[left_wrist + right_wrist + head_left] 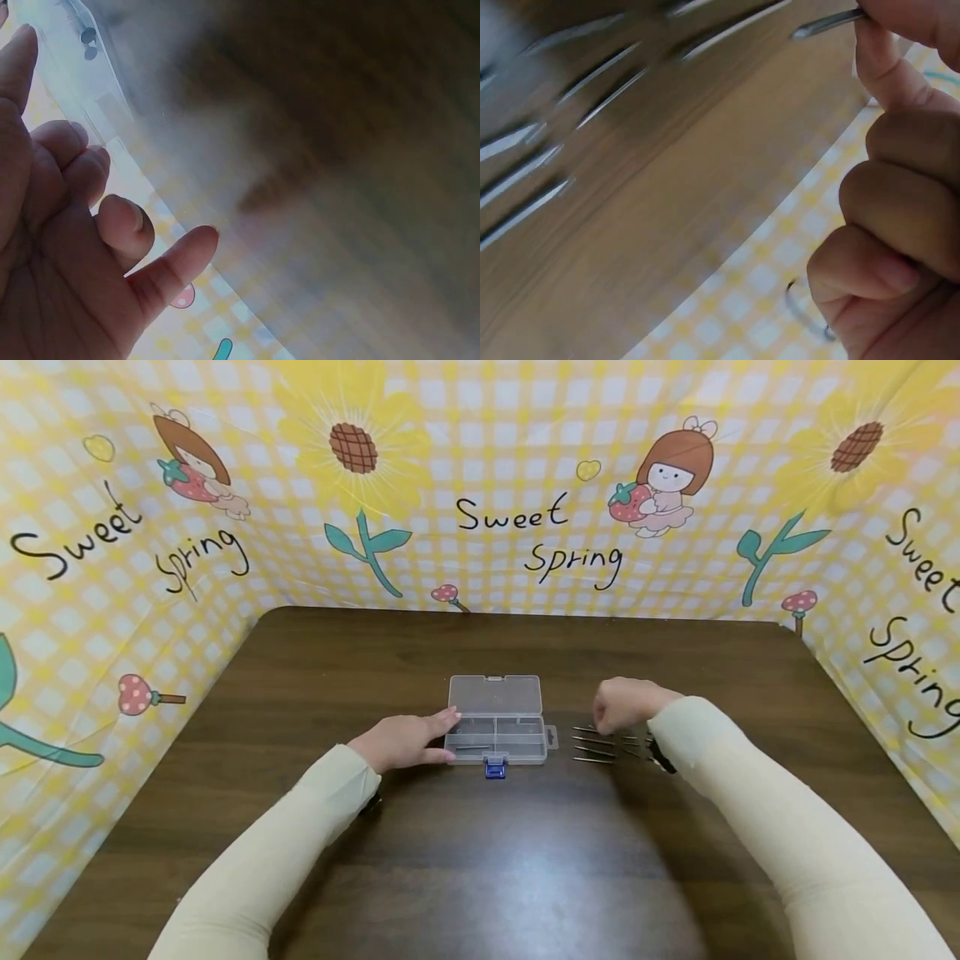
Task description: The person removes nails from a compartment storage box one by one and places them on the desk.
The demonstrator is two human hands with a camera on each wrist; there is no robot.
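Note:
A clear plastic compartment box [495,749] stands on the table with its lid [495,695] raised and a blue latch [495,768] at the front. In its front left compartment lies a slim metal rod [474,747]. My left hand [401,742] rests at the box's left side, thumb and forefinger extended along the edge. Between thumb and forefinger, my right hand [630,703] pinches another slim metal rod [829,24] with a tapered tip, above the table right of the box. Several similar rods [594,750] lie in rows under and beside that hand, partly hidden by it.
A dark wooden table [465,860] carries everything. Behind it and along both sides hangs a yellow checked cloth [495,443]. A clear hanging tab [552,737] sticks out from the box's right side towards the loose rods.

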